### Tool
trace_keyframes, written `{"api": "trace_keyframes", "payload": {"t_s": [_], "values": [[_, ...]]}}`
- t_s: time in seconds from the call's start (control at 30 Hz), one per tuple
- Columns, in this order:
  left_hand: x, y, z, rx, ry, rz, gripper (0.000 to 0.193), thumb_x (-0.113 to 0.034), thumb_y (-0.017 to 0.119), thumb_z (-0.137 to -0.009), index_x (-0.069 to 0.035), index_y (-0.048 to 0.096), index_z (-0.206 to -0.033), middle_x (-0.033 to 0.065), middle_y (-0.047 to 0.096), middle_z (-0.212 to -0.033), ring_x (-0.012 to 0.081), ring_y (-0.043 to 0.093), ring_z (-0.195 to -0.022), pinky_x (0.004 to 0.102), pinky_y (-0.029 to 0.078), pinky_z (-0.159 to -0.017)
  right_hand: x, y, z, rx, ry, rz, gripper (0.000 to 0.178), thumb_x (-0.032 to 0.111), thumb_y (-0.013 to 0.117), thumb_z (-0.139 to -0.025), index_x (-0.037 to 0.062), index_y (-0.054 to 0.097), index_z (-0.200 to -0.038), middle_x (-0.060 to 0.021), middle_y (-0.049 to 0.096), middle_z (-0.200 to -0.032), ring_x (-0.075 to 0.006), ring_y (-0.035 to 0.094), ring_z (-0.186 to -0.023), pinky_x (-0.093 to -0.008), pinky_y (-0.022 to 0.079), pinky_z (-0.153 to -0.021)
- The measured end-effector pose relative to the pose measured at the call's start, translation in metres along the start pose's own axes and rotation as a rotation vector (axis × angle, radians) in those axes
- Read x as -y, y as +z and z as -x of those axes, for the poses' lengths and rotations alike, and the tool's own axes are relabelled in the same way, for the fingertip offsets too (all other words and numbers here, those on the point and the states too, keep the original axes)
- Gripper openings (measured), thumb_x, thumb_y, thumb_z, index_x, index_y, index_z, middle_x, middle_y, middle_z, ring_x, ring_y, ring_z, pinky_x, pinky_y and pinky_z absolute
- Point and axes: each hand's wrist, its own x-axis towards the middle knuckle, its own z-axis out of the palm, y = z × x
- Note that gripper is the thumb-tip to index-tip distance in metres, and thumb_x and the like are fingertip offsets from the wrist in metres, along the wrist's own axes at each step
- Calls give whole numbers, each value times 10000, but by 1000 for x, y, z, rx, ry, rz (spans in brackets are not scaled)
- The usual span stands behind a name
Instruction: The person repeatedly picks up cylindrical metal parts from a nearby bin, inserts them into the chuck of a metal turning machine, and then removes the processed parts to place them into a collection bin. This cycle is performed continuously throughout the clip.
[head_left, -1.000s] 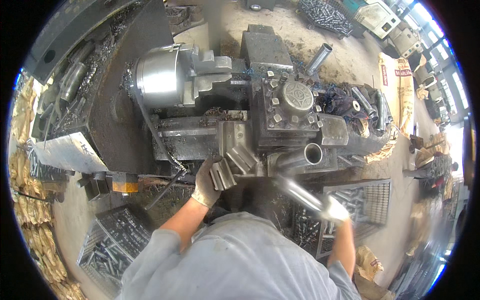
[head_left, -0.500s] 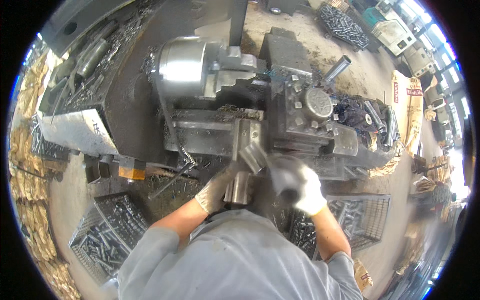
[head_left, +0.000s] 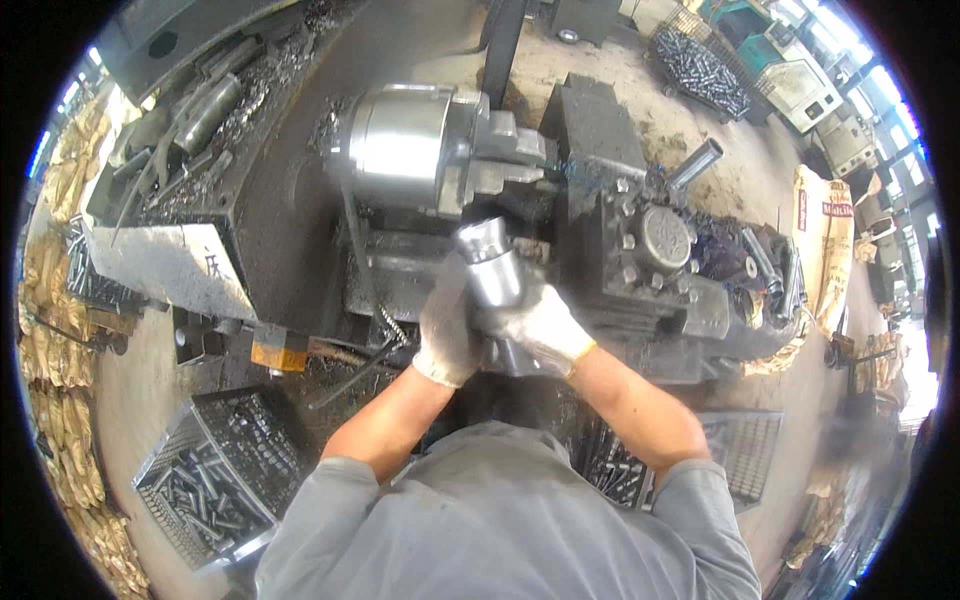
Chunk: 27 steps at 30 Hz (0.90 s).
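Both of my hands wear whitish work gloves and are together in front of a lathe. My left hand (head_left: 447, 325) is closed against the left side of a shiny metal cylinder (head_left: 492, 272), which tilts up and away from me. My right hand (head_left: 543, 325) wraps round its lower right side, its fingers partly hidden. Another shiny metal piece (head_left: 513, 356) shows just below the right hand; I cannot tell whether it is held. Beyond the hands is the lathe chuck (head_left: 400, 148) with stepped jaws (head_left: 505, 155). To its right stands the bolted tool post (head_left: 662, 238).
Wire baskets of metal parts stand at lower left (head_left: 215, 490) and lower right (head_left: 755, 450). A metal tube (head_left: 697, 163) sticks up behind the tool post. A chip-strewn tray (head_left: 200, 120) is at far left, a paper sack (head_left: 822, 240) at right.
My right hand, blurred at the right before, has come in to the cylinder beside my left hand. The cylinder has risen toward the chuck. The whole view has shifted slightly.
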Motion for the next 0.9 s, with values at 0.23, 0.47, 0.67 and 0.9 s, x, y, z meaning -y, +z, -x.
{"api": "trace_keyframes", "payload": {"t_s": [0.23, 0.47, 0.67, 0.9], "values": [[-44, -38, -24, 85, 337, -567, 679, -448, 709, -1010, -12, 542, -1502, 155, 661, -1425, 298, 627, -1327, 466, 429, -1183, 109, -137, -57, -279, -717, 1273, 608, 206, 762, -740, 34, 607, -1302, -231, 718, -1085, -374, 775, -901, -459, 652, -753], [9, -194, 111, -791, 161, -415, 337, -221, 676, -1031, -18, 679, -1301, 134, 739, -1196, 241, 720, -1039, 363, 586, -913, 70, -210, -185, 234, -159, 1793, 520, 336, 843, -756, 46, 736, -1174, -204, 787, -1030, -375, 779, -968, -483, 625, -868], [-12, -331, 192, -1106, 428, -525, 244, -203, 687, -1048, -69, 686, -1251, 83, 737, -973, 241, 699, -896, 365, 567, -746, 36, -200, -221, 501, -26, 1136, 713, 434, 897, -637, 10, 735, -1188, -212, 785, -1016, -341, 760, -930, -438, 592, -843], [-63, -330, 198, -988, 484, -92, 372, -284, 605, -1101, 33, 612, -1295, 107, 704, -1016, 230, 658, -881, 360, 530, -805, 40, -195, -229, 524, 154, 1446, 599, 469, 858, -695, -1, 796, -1061, -229, 784, -1016, -348, 762, -965, -428, 588, -877]]}}
